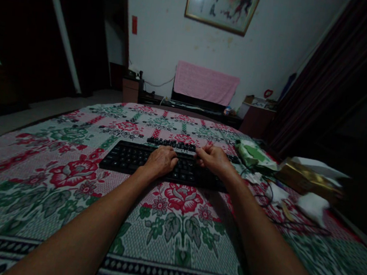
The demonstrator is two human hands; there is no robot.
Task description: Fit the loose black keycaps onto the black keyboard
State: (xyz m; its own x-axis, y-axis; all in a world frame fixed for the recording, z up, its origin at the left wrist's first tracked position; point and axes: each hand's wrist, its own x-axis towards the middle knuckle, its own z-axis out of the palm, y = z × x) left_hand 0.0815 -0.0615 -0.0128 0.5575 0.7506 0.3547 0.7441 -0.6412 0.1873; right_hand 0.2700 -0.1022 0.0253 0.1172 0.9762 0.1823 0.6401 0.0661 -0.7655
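A black keyboard (pixel 128 157) lies on a floral bedspread (pixel 67 173) in front of me. My left hand (pixel 161 161) rests on the middle of the keyboard with its fingers curled down onto the keys. My right hand (pixel 213 157) sits at the keyboard's far edge, fingers pinched together; what they pinch is too small to make out. A row of loose dark keycaps (pixel 171 143) lies just behind the keyboard, by the right fingertips.
To the right lie a green packet (pixel 252 155), a gold box (pixel 307 180), white crumpled tissue (pixel 313 207) and a dark cable (pixel 267 198). A pink cloth (pixel 205 83) covers something against the far wall, under a framed picture (pixel 223 3). Dark curtains hang at right.
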